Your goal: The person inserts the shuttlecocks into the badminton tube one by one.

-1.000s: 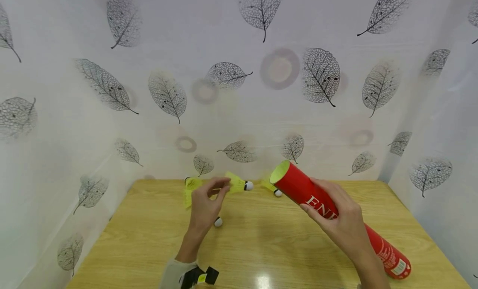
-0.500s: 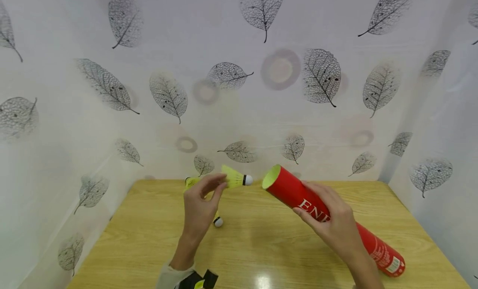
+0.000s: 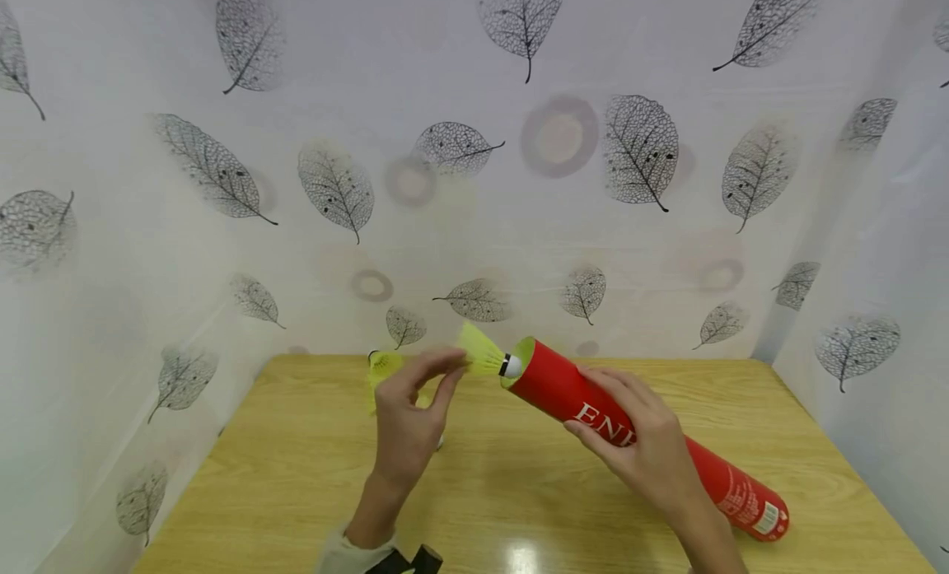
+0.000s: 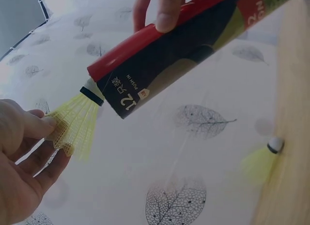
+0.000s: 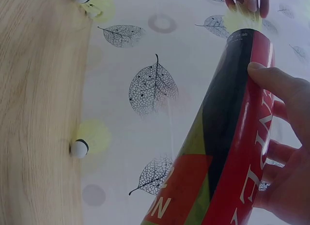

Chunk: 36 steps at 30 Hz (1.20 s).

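My left hand pinches a yellow shuttlecock by the edge of its skirt, between thumb and fingers. Its white cork, ringed by a black band, sits at the open mouth of a red shuttlecock tube. In the left wrist view the cork of this shuttlecock is partly hidden inside the rim. My right hand grips the tube around its middle, thumb on the near side. The tube slants, its mouth raised toward the left hand and its base low at the right.
Beyond my left hand, more yellow shuttlecocks lie on the wooden table, partly covered by the hand. Another shuttlecock lies on the table in the right wrist view. A leaf-patterned curtain stands behind the table and along its sides.
The tube has come left and slightly down in my right hand. My left hand's shuttlecock was apart from the mouth; its cork is now at the opening.
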Tool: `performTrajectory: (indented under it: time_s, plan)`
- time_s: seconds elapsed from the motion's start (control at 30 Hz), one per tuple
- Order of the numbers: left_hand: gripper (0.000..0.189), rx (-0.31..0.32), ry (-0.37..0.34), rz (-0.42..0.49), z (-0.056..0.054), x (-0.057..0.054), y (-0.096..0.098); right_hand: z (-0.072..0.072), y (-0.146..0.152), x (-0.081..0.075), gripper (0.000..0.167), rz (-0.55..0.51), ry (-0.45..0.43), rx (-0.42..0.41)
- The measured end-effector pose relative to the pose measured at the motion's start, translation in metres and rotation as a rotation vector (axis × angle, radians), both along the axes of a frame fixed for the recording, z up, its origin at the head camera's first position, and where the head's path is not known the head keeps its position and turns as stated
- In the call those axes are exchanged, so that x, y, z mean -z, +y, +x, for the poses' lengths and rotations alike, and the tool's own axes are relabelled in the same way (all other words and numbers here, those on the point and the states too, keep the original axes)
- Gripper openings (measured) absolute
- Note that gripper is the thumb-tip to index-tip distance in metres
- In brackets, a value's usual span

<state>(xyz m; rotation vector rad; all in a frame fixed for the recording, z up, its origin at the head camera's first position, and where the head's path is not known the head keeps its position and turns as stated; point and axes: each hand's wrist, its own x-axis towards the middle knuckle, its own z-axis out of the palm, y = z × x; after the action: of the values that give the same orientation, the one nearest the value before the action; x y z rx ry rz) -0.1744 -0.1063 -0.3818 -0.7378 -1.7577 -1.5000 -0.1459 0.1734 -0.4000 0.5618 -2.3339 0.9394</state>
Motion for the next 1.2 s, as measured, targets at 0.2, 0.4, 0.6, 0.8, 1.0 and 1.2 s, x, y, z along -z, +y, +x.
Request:
performTrajectory:
  time_s: [0.2,0.4,0.6,0.8,1.0,1.2]
  plan:
    - [0.025,-0.033,-0.01,-0.023,-0.001,0.007,0.01,-0.001,-0.003,0.0,0.071,0.004,0.006,-0.004]
    - [0.025,-0.051,-0.035,-0.062,0.001,0.01,0.017,-0.002,-0.006,0.001,0.07,0.01,0.001,-0.019]
    - [0.028,-0.026,-0.023,-0.094,-0.001,0.015,0.023,-0.001,-0.007,0.003,0.071,0.006,-0.002,-0.014]
    - [0.027,-0.003,-0.036,-0.121,-0.001,0.022,0.026,0.0,-0.009,0.005,0.07,0.011,-0.014,0.002]
    - [0.024,0.056,-0.076,-0.114,0.001,0.022,0.03,0.001,-0.009,0.003,0.069,0.011,-0.013,0.003]
    - [0.022,0.143,-0.108,-0.083,0.0,0.023,0.031,0.001,-0.008,0.003,0.069,0.012,-0.013,0.004]
